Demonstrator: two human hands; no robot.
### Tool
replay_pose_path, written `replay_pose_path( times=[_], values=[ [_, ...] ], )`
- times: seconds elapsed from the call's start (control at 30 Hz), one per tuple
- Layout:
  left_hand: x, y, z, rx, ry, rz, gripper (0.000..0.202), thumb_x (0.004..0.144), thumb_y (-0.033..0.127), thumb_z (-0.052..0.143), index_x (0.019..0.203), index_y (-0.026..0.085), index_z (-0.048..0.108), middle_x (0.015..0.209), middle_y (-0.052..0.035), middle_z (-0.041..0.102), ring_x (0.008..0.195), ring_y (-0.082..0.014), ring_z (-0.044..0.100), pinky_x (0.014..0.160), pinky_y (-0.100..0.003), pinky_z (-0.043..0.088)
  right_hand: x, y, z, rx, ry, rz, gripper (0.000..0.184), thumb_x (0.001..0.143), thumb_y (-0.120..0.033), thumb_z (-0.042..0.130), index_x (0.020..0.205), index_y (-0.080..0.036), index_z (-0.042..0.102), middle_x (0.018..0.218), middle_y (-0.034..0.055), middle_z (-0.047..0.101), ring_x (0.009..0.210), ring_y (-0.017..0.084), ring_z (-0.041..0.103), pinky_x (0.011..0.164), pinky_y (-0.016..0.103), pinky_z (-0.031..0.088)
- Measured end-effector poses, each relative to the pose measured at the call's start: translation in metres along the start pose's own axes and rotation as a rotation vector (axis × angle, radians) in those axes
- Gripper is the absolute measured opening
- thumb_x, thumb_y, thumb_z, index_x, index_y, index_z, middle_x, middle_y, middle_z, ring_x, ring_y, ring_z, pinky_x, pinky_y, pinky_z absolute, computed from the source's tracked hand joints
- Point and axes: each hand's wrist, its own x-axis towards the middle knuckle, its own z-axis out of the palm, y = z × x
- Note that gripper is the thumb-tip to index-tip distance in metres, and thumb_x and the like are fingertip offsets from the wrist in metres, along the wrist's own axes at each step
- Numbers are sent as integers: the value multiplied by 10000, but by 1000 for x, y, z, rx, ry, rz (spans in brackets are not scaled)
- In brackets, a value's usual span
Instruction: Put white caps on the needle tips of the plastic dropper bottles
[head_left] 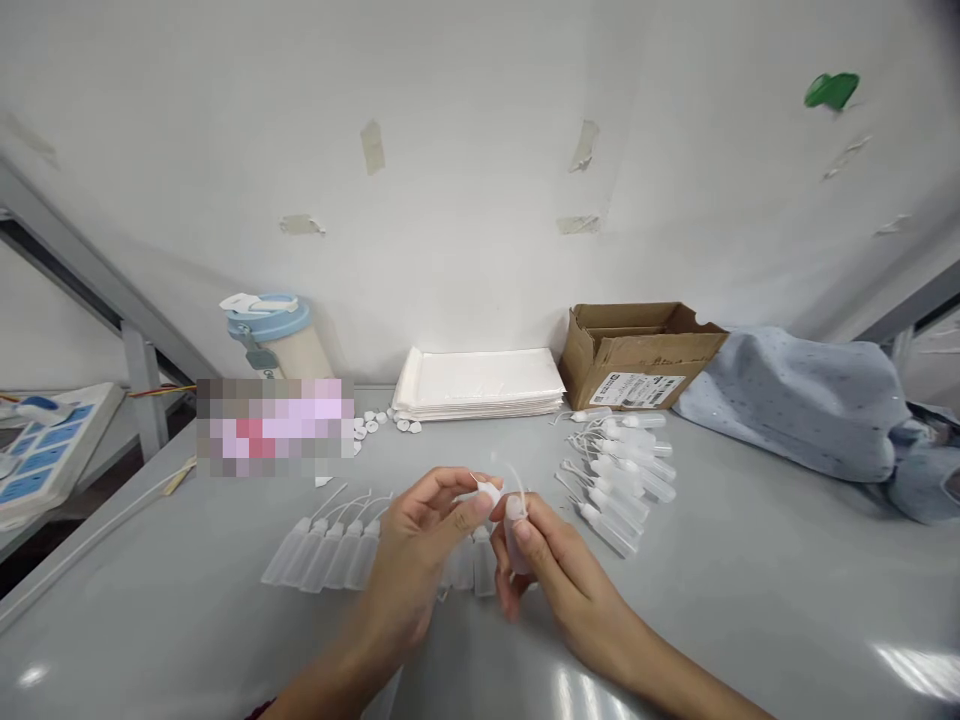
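Over the grey table, my right hand [551, 565] is closed around a small translucent squeeze bottle [516, 540] with a thin tube rising from its top. My left hand [420, 545] pinches a small white cap [490, 491] right beside the bottle's top. The two hands touch at the fingertips. A row of several like bottles [326, 550] with thin tubes lies flat to the left, partly hidden behind my left hand. Another heap of several bottles [622, 470] lies to the right of my hands.
A stack of white flat bags [480, 385] and loose white caps [382, 422] lie at the back. An open cardboard box [637, 360], a blue-lidded tumbler [281, 335] and a blue-grey cloth [810, 400] stand along the wall. A panel with blue labels [45, 445] sits far left.
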Motion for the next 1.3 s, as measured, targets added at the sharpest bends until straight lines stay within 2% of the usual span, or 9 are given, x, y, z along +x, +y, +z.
replay_pose_path(
  times=[0.07,0.17,0.37,0.63,0.77,0.87,1.07,1.3],
  values=[
    [1,-2,0,-39,-58,-46,135,745,266,700,807,165,636,932,-50,683,851,-168,613,819,-297,460,0,2,1,29,-33,23,290,967,-422,298,843,-199,437,667,-40,403,539,90,404,476,217,377],
    [-1,-3,1,-40,-98,-79,125,748,262,697,796,164,636,940,-47,672,790,-157,608,768,-302,475,1,2,0,40,-50,43,285,965,-418,319,807,-198,409,652,-49,358,541,83,313,464,211,288],
    [0,1,-4,63,-103,-93,125,739,273,708,785,183,635,815,7,626,791,-122,559,720,-222,436,1,-6,-5,25,-61,89,310,960,-416,352,787,-175,441,647,-50,368,540,71,274,490,229,224],
    [8,12,-15,221,-263,28,155,748,260,706,867,203,626,861,7,607,823,-125,532,776,-240,412,3,-5,-10,371,-191,232,305,917,-485,418,927,-184,460,610,-64,391,456,47,197,429,214,119],
    [11,18,-22,293,-365,49,121,768,253,687,868,201,642,897,-11,623,892,-151,551,827,-268,411,3,-5,-11,466,-219,287,300,909,-487,436,874,-189,452,579,-72,384,436,40,172,417,210,99],
    [12,20,-24,303,-405,33,120,785,248,668,891,198,645,925,-20,624,909,-158,556,831,-273,419,2,-4,-11,444,-212,283,291,911,-485,435,882,-196,452,589,-71,388,446,43,177,424,210,104],
    [10,18,-21,283,-348,-10,133,767,271,687,853,182,638,845,-6,608,810,-129,550,747,-238,438,-1,-2,-10,241,-154,183,246,926,-438,441,954,-194,457,620,-63,403,516,59,272,484,218,186],
    [11,20,-25,307,-427,38,77,776,208,672,843,178,646,812,-1,605,794,-122,552,748,-239,443,0,1,-9,461,-200,299,247,919,-451,444,939,-205,431,571,-83,383,444,42,168,427,208,104]
  ],
)
